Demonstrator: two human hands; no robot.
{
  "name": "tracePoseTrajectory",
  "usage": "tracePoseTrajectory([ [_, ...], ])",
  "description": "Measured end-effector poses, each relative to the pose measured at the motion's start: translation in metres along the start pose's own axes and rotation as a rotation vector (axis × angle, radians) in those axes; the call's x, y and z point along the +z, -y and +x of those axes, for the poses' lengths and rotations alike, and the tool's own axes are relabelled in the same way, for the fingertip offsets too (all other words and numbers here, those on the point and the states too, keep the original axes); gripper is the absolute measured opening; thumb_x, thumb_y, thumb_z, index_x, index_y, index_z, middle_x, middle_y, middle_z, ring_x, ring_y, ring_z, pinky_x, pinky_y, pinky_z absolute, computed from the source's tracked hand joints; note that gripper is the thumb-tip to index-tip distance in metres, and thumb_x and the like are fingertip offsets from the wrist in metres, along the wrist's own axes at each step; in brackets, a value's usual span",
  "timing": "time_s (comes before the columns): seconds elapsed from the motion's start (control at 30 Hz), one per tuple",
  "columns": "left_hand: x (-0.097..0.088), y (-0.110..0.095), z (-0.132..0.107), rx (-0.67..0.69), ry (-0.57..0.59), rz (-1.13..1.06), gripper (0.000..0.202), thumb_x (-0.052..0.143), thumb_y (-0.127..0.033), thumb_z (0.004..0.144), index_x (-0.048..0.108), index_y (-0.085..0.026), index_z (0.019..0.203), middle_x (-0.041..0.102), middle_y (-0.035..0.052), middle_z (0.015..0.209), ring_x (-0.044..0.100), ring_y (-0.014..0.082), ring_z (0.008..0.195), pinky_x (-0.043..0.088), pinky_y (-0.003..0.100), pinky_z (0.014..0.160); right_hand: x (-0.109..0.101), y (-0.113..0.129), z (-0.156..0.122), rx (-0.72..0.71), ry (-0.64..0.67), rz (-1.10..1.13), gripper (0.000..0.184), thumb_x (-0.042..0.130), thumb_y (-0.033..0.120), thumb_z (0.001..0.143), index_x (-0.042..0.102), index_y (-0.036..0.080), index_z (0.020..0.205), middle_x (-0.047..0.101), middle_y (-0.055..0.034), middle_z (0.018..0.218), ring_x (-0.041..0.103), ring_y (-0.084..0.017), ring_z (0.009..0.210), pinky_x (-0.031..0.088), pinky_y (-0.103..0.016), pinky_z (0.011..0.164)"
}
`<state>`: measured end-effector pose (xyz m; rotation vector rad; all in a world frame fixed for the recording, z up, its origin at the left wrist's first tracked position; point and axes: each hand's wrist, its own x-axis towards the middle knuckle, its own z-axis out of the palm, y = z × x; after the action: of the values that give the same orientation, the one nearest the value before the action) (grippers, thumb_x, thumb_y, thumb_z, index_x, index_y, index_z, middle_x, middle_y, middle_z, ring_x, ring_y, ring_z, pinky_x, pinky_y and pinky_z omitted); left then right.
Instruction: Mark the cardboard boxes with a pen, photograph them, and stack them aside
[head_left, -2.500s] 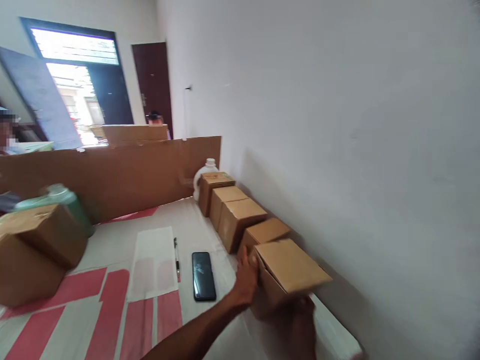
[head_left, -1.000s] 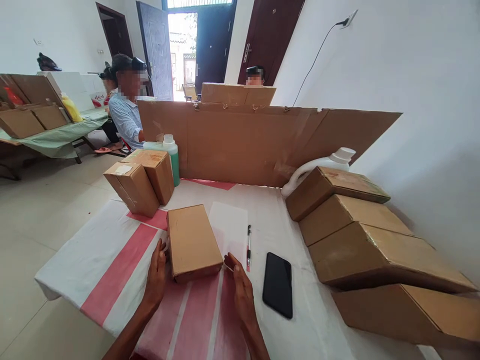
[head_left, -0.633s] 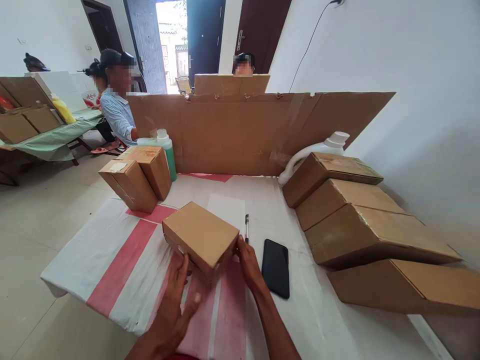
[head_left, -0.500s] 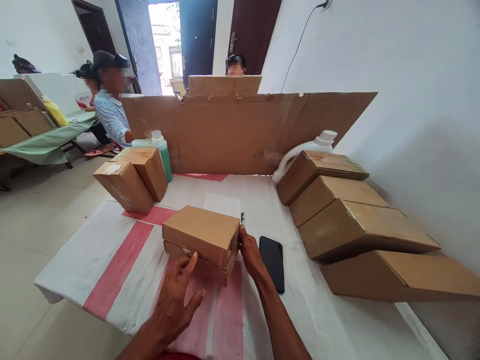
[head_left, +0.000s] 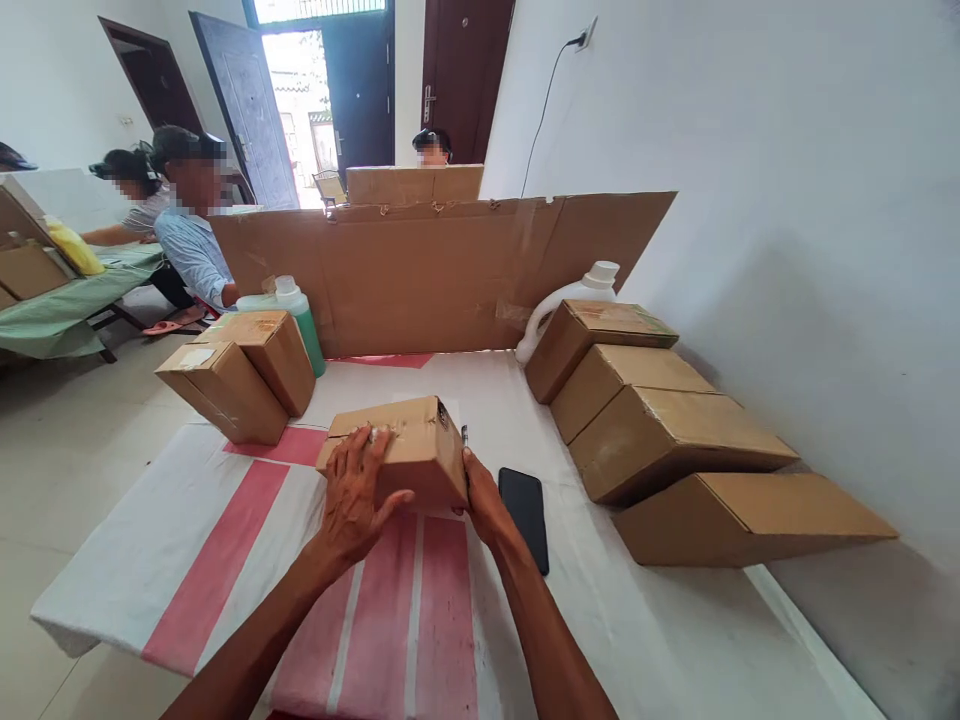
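A small cardboard box (head_left: 405,425) is tilted above the striped cloth in front of me, its taped seam facing up. My left hand (head_left: 358,495) lies over its near left part, fingers stretched flat across the top and thumb out along the front. At the right end, my right hand (head_left: 484,492) grips the box, with some fingers hidden behind it. A slim dark-and-silver stick (head_left: 464,435) rises by the right fingertips; whether it is a pen or a cutter I cannot tell. A black phone (head_left: 523,518) lies right of that hand.
Several cardboard boxes (head_left: 660,430) line the right side, with a white jug (head_left: 559,305) behind them. Two boxes (head_left: 232,385) and a green bottle (head_left: 306,330) stand left. A cardboard panel (head_left: 435,280) closes the back. Co-workers (head_left: 191,225) sit beyond.
The box has been rolled over so that its taped seam, formerly on the near side, now faces up. My left hand has moved from its front onto its top. The view has shifted slightly.
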<state>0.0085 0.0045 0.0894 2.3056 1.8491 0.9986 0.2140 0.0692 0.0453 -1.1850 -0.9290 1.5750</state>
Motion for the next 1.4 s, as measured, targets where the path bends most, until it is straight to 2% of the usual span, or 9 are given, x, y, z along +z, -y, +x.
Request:
tracePoseTrajectory([
  [0.13, -0.004, 0.008, 0.023, -0.118, -0.127, -0.127, 0.071, 0.034, -0.071, 0.096, 0.052, -0.022, 0.145, 0.054, 0.0160, 0.146, 0.043, 0.0340, 0.139, 0.023, 0.053, 0.118, 0.003, 0.008, -0.019, -0.012, 0.123, 0.079, 0.058, 0.067, 0.068, 0.080, 0.058, 0.024, 0.117, 0.060, 0.0027, 0.079, 0.053, -0.012, 0.053, 0.042, -0.023, 0.041],
  [0.33, -0.011, 0.027, 0.052, -0.355, -0.148, -0.663, 0.075, 0.045, -0.079, 0.087, 0.062, -0.021, 0.131, 0.061, 0.0124, 0.139, 0.047, 0.0324, 0.134, 0.026, 0.048, 0.119, 0.012, 0.032, -0.033, -0.124, 0.165, 0.112, 0.043, 0.064, 0.064, 0.086, 0.054, 0.026, 0.104, 0.057, 0.0046, 0.074, 0.058, -0.014, 0.058, 0.046, -0.024, 0.049],
  [0.47, 0.004, 0.037, 0.048, -0.413, -0.125, -0.881, 0.078, 0.033, -0.080, 0.091, 0.065, -0.018, 0.126, 0.072, 0.0113, 0.119, 0.060, 0.0283, 0.122, 0.039, 0.044, 0.113, 0.018, 0.051, -0.047, -0.332, 0.129, -0.250, 0.037, 0.054, 0.059, 0.095, 0.060, 0.023, 0.095, 0.059, 0.0013, 0.077, 0.055, -0.014, 0.063, 0.043, -0.025, 0.054],
  [0.57, 0.008, 0.039, 0.037, -0.443, -0.113, -1.033, 0.086, 0.027, -0.083, 0.089, 0.066, -0.016, 0.125, 0.074, 0.0124, 0.116, 0.064, 0.0282, 0.118, 0.044, 0.044, 0.110, 0.025, 0.053, -0.064, -0.409, 0.077, -0.447, 0.037, 0.053, 0.057, 0.095, 0.063, 0.022, 0.095, 0.064, -0.0033, 0.091, 0.060, -0.019, 0.084, 0.049, -0.028, 0.068],
  [0.67, -0.007, 0.032, 0.032, -0.411, -0.035, -1.136, 0.072, 0.047, -0.075, 0.088, 0.064, -0.017, 0.127, 0.073, 0.0130, 0.121, 0.065, 0.0289, 0.115, 0.050, 0.042, 0.103, 0.034, 0.044, -0.084, -0.390, 0.048, -0.430, 0.037, 0.060, 0.058, 0.091, 0.057, 0.023, 0.102, 0.064, -0.0059, 0.106, 0.063, -0.022, 0.097, 0.054, -0.032, 0.078],
  [0.8, -0.041, 0.015, 0.035, -0.338, 0.118, -1.074, 0.061, 0.073, -0.055, 0.080, 0.061, -0.018, 0.128, 0.072, 0.0118, 0.119, 0.069, 0.0273, 0.102, 0.057, 0.033, 0.084, 0.042, 0.027, -0.109, -0.403, 0.028, -0.461, 0.034, 0.062, 0.051, 0.091, 0.052, 0.024, 0.108, 0.061, -0.0065, 0.112, 0.061, -0.022, 0.099, 0.054, -0.033, 0.080],
  [1.0, -0.066, 0.003, 0.028, -0.289, 0.237, -0.918, 0.054, 0.074, -0.047, 0.082, 0.063, -0.021, 0.128, 0.074, 0.0085, 0.114, 0.070, 0.0264, 0.098, 0.058, 0.032, 0.080, 0.033, 0.011, -0.132, -0.426, 0.085, -0.469, 0.036, 0.061, 0.048, 0.092, 0.050, 0.025, 0.117, 0.059, -0.0072, 0.115, 0.060, -0.023, 0.100, 0.055, -0.034, 0.081],
  [1.23, -0.092, -0.004, 0.020, -0.183, 0.207, -0.640, 0.050, 0.073, -0.038, 0.082, 0.068, -0.030, 0.131, 0.072, 0.0072, 0.125, 0.065, 0.0305, 0.118, 0.056, 0.039, 0.097, 0.026, 0.022, -0.133, -0.370, 0.214, -0.526, 0.033, 0.058, 0.052, 0.093, 0.057, 0.025, 0.111, 0.062, -0.0064, 0.112, 0.061, -0.023, 0.100, 0.050, -0.035, 0.084],
  [1.4, -0.085, -0.017, 0.018, -0.207, 0.100, -0.464, 0.031, 0.073, -0.045, 0.084, 0.077, -0.029, 0.110, 0.073, 0.0062, 0.112, 0.069, 0.0269, 0.104, 0.058, 0.037, 0.088, 0.019, 0.025, -0.131, -0.407, 0.282, -0.518, 0.039, 0.049, 0.061, 0.095, 0.059, 0.024, 0.099, 0.062, -0.0052, 0.100, 0.059, -0.022, 0.090, 0.048, -0.033, 0.076],
])
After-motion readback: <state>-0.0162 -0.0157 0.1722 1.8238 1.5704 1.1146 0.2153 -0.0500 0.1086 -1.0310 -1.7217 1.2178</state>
